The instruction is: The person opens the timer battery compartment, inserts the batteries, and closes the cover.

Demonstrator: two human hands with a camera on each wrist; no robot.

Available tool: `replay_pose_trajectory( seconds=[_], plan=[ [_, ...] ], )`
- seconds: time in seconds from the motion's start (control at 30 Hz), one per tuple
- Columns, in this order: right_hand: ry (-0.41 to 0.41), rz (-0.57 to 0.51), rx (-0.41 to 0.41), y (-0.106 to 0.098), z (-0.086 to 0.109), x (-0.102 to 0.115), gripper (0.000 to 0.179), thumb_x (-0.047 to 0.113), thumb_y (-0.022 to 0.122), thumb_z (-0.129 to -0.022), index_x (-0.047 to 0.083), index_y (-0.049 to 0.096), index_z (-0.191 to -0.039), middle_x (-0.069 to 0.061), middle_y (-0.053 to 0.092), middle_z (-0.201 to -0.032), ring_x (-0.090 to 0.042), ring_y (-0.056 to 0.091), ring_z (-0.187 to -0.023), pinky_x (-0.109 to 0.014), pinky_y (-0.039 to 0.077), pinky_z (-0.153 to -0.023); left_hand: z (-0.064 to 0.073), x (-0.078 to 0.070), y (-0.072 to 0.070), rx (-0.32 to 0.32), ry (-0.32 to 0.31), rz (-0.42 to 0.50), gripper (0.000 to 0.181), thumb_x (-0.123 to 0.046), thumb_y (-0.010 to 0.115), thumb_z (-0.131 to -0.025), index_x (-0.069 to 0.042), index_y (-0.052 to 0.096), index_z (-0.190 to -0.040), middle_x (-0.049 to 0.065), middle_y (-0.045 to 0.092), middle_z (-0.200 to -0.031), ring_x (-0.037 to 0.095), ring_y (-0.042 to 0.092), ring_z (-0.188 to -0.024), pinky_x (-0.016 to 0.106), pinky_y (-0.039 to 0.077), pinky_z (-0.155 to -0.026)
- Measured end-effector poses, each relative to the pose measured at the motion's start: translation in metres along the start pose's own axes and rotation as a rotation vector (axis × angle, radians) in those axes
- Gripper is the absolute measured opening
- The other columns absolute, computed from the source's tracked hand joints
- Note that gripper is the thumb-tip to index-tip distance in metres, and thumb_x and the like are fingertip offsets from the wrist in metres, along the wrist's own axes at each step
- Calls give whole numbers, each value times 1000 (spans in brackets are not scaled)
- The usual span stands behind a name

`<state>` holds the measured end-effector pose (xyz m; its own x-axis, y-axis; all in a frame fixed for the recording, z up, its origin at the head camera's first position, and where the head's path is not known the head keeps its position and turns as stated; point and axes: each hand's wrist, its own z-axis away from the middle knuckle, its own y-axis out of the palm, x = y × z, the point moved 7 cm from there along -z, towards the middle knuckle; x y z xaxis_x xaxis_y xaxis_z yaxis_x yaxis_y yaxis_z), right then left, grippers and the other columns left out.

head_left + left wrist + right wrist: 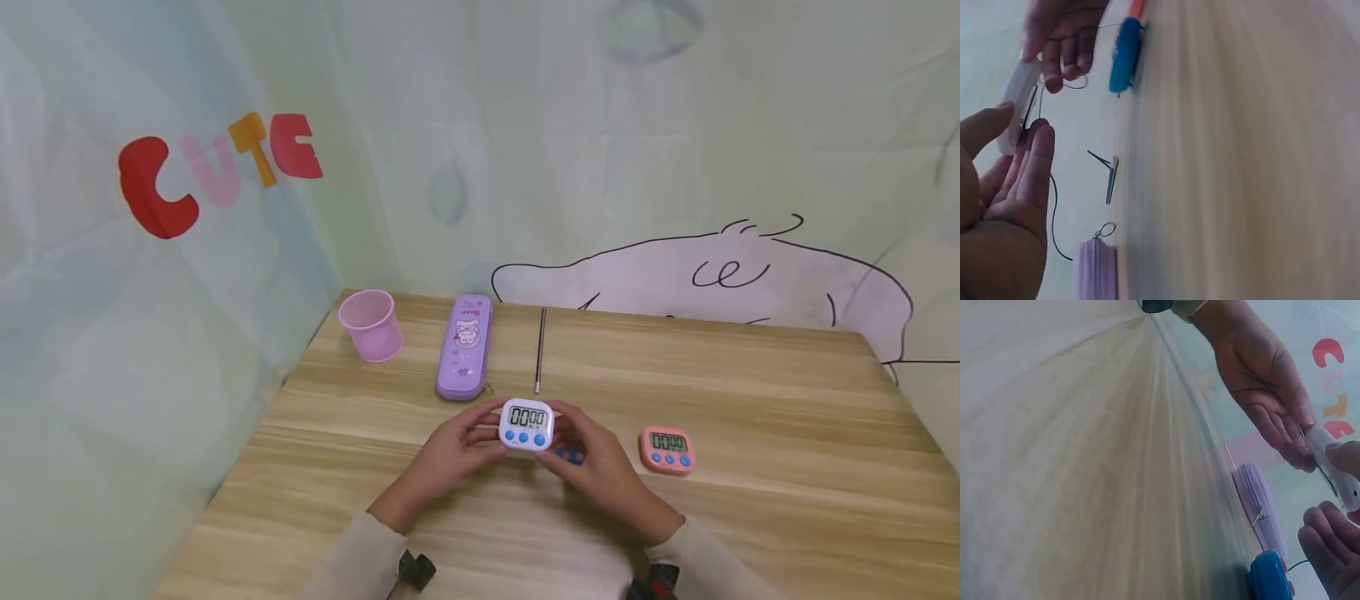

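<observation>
A white digital timer (527, 425) with three blue buttons faces the head camera, its display reading 00:00. My left hand (450, 450) pinches its left edge, thumb on the front side and fingers behind. At the opposite edge my right hand (600, 467) pinches it the same way. The left wrist view has the timer (1017, 106) edge-on and raised off the table. Mostly hidden behind my right hand lies a blue timer (572, 456), clearer in the right wrist view (1270, 578). A coral timer (667, 451) lies further right.
A purple pencil case (465, 346) lies beyond my hands, with a dark pencil (540, 350) to its right. The pink cup (372, 327) stands at the back left of the wooden table (787, 392). A printed curtain (637, 183) hangs behind.
</observation>
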<state>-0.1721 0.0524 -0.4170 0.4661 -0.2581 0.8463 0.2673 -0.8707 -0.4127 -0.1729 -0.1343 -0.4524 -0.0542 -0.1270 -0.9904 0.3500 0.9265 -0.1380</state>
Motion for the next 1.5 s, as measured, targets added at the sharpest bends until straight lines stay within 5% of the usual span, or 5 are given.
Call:
replay_pose_trajectory(
  seconds=[0.13, 0.3, 0.73, 1.17, 1.5],
  plan=[
    [-25, 18, 9, 4, -1, -19, 63, 14, 81, -81, 10, 51, -136, -2, 65, -112, -18, 64, -98, -37, 57, -85, 3, -10, -2, 33, 6, -103, 63, -11, 71, -90, -8, 41, -146, 16, 55, -132, 26, 59, -118, 27, 51, -94],
    [-40, 85, 38, 8, -3, -18, 61, 30, 80, -82, 16, 53, -135, 4, 59, -120, -13, 60, -107, -35, 54, -92, 6, -17, -8, 25, 36, -271, 62, -13, 73, -88, -5, 45, -143, 13, 54, -138, 23, 56, -121, 26, 48, -98],
    [4, 374, 115, 22, -11, -19, 64, 39, 81, -78, 13, 58, -132, 0, 60, -124, -16, 54, -117, -39, 48, -99, 7, -25, -22, 34, 76, -641, 60, -30, 77, -85, -16, 53, -138, -2, 56, -136, 18, 54, -123, 38, 46, -103],
    [17, 483, 251, 40, -20, -21, 59, 41, 80, -78, 10, 62, -124, -4, 60, -119, -22, 55, -113, -40, 48, -98, 1, -14, -30, 128, 41, -777, 55, -23, 79, -83, -4, 57, -129, 10, 62, -125, 22, 58, -116, 39, 46, -102],
    [29, 540, 284, 48, -25, -22, 63, 44, 79, -78, 6, 60, -125, -7, 59, -121, -24, 53, -114, -40, 48, -99, -2, -9, -30, 121, 56, -882, 55, -21, 79, -82, 0, 57, -127, 13, 61, -123, 26, 56, -117, 43, 45, -103]
  ],
)
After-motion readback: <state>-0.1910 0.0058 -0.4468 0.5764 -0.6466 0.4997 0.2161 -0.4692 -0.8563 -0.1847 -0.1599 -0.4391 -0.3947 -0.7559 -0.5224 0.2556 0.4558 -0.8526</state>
